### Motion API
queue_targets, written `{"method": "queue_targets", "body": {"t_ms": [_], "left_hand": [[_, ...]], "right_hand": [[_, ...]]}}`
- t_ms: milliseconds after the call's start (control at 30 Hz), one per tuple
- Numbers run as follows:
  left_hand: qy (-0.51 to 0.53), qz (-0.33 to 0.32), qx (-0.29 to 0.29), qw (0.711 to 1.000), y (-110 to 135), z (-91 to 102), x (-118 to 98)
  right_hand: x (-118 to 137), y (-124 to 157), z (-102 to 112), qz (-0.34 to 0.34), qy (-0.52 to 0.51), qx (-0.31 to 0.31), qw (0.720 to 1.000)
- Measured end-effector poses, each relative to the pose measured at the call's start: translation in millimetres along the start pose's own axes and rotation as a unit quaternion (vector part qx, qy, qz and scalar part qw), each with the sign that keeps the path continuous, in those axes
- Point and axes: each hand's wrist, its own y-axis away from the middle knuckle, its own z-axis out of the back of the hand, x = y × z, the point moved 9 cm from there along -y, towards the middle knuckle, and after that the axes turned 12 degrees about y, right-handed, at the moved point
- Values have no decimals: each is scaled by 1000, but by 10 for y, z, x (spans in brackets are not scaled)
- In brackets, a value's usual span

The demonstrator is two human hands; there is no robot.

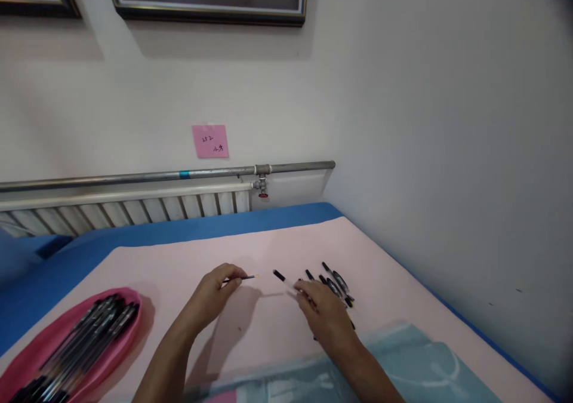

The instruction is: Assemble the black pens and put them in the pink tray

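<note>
My left hand [217, 289] pinches a thin dark stick with a pale tip, which looks like a pen refill [249, 277]; the tip points right. Opposite it, my right hand [323, 310] is closed on a pen barrel [280, 276] with a black end, tilted up toward the left. A gap separates the two pieces. Just beyond my right hand lies a loose group of black pens [341, 282], partly hidden by that hand. At the lower left a pink basket [38, 346] holds many dark pens [96, 337] laid side by side.
Pale pink sheeting [188, 260] covers the blue table [295, 212]. Teal, glossy material [412, 358] lies along the near edge. Behind the table are a radiator [156, 208], a metal pipe [134, 178] with a valve and a pink note [210, 141]. A wall [425, 182] borders the right side.
</note>
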Motion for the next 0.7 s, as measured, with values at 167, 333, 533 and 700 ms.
{"method": "queue_targets", "body": {"t_ms": [167, 333, 533, 700], "left_hand": [[-2, -15, 7, 1000, 9, -13, -26], [-4, -15, 13, 1000, 1, -6, 9], [2, -17, 2, 1000, 11, 62, 1], [2, -24, 1, 1000, 17, 60, -28]], "right_hand": [[30, 14, -34, 26, 32, 2, 999], [48, 22, -31, 44, 44, -6, 998], [25, 21, -69, 48, 56, 2, 997], [58, 31, -76, 59, 55, 0, 997]]}}
